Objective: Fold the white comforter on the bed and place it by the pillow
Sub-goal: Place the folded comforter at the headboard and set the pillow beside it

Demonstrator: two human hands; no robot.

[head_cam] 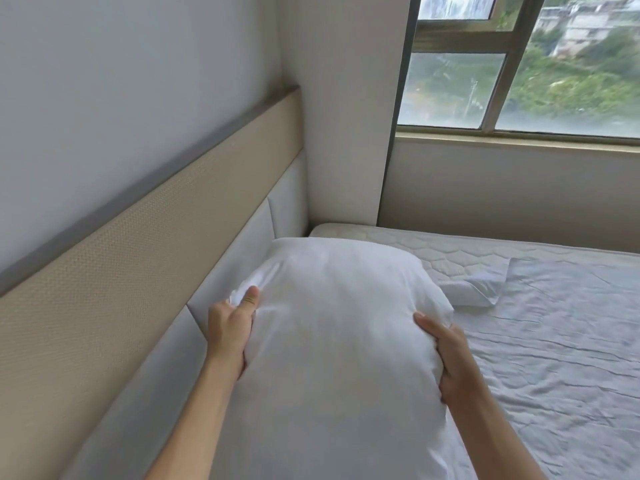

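Note:
A plump white pillow (339, 327) fills the middle of the head view, lying lengthwise along the headboard side of the bed. My left hand (233, 327) grips its left edge, thumb on top and cloth bunched under it. My right hand (450, 362) clamps its right edge, fingers pressed into the filling. The white comforter is not visible as a separate bundle. A pale grey quilted sheet (561, 341) covers the bed to the right, wrinkled, with a turned-back corner (481, 289) near the pillow's far end.
A beige padded headboard (145, 271) runs along the left. Bare quilted mattress (433, 244) shows at the far corner. A white wall column (346, 133) stands behind, and a window (519, 64) with its sill lies at the far right.

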